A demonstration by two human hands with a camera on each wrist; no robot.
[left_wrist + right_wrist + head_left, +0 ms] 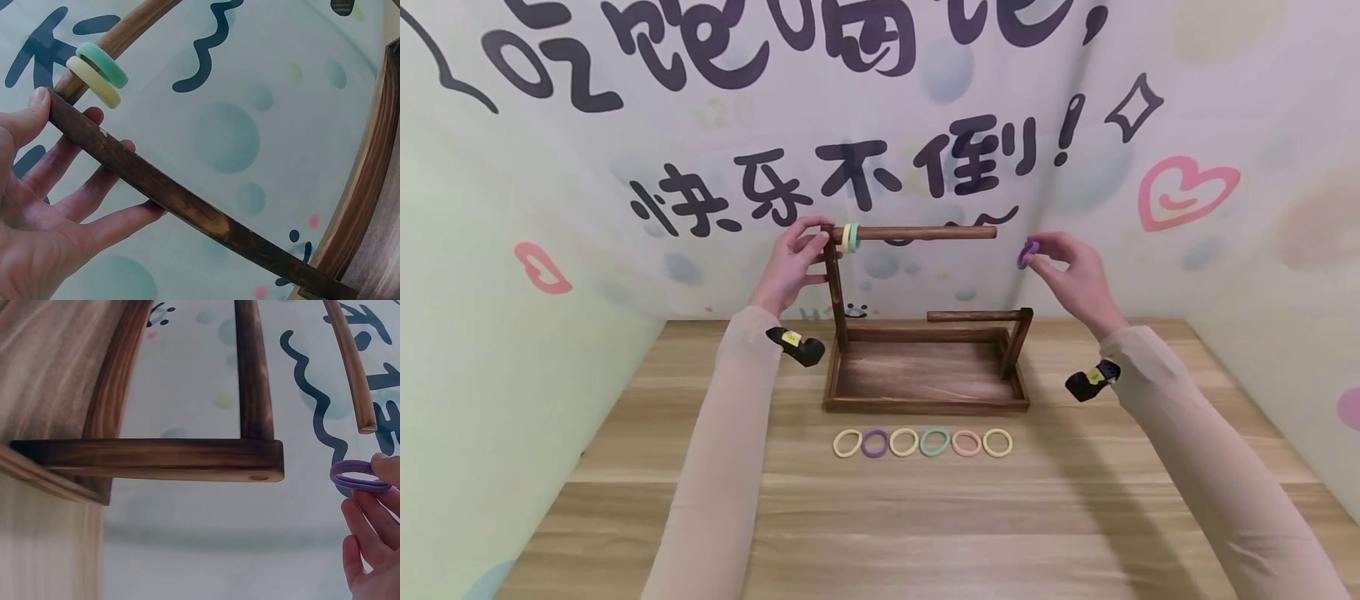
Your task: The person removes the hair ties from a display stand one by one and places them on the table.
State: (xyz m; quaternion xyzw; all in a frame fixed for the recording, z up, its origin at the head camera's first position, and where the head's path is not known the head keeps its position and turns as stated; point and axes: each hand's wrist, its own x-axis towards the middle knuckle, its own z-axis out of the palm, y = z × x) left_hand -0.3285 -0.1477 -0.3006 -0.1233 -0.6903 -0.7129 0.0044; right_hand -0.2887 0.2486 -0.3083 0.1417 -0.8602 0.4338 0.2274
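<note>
My left hand (790, 262) holds the top of the tall post of a dark wooden rack (837, 292), thumb on one side and fingers behind it. Beside that hand, a pale yellow hair tie (94, 81) and a mint green hair tie (111, 67) hang on the upper rod (925, 233), close to the post. A purple hair tie (359, 485) is pinched between thumb and fingers of my right hand (1075, 271). It is apart from the rod's free end, a little to the right of it and slightly lower.
Several hair ties, including a purple one (874, 456) and a mint one (935, 454), lie in a row before the rack's tray base (925, 407). A shorter, lower rod (973, 316) points left from the right post (1017, 343). Behind stands a printed wall cloth (880, 108).
</note>
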